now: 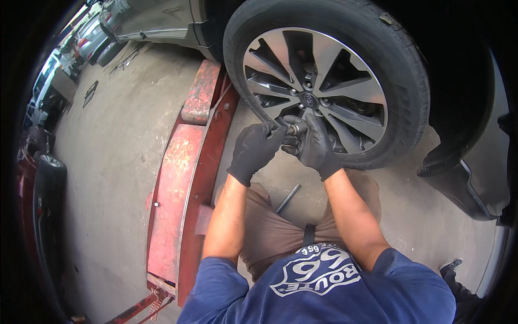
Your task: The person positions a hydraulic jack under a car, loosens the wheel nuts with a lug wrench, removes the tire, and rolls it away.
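Both my hands wear dark gloves and meet just below the hub of a car wheel [315,43]. My left hand [253,150] is closed, its fingertips on a small metal cylinder [294,129] that looks like a socket. From the other side my right hand [314,143] pinches the same piece, and its fingers hide part of it. The wheel has silver and black spokes, a round centre cap [309,100] and several lug nuts around the cap. Behind my right hand the lower spokes are partly covered.
A worn red floor jack [181,156] stands along my left side, its front beside the tyre. A metal bar [288,198] lies on the floor between my knees. Dark bodywork [469,178] hangs at the right. Other cars [94,40] stand at the far left.
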Available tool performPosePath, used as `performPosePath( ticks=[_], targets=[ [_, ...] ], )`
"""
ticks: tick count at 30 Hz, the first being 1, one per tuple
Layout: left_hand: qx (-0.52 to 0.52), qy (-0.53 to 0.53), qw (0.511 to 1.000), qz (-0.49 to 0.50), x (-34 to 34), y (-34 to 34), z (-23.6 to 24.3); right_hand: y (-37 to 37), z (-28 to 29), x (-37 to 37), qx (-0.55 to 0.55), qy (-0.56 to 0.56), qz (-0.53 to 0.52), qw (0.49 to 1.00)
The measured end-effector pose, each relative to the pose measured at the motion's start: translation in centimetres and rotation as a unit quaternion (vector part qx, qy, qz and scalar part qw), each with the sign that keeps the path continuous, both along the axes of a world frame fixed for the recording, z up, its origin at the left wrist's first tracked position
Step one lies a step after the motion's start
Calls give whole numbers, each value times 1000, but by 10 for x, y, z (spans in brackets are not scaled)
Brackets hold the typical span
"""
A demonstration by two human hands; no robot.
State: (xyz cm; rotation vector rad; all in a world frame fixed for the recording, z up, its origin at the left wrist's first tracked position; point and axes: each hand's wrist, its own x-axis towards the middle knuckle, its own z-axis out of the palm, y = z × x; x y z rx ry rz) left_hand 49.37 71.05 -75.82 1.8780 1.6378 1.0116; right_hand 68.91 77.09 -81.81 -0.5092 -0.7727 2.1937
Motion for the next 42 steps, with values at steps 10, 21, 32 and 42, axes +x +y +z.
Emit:
performPosePath(
  ticks=[10, 21, 32, 42],
  targets=[
    [28, -230, 954, 188, -101, -121, -1, -26, 14, -77, -73, 107, 131, 983],
    [-14, -154, 896, 417, -153, -283, -50, -76, 50, -81, 473, -216, 4, 854],
    [-149, -230, 846, 458, -111, -348, -128, -58, 17, -149, 414, -295, 156, 847],
    [-242, -314, 768, 504, -49, -388, -149, -117, -69, -322, 183, -324, 375, 850]
  ],
)
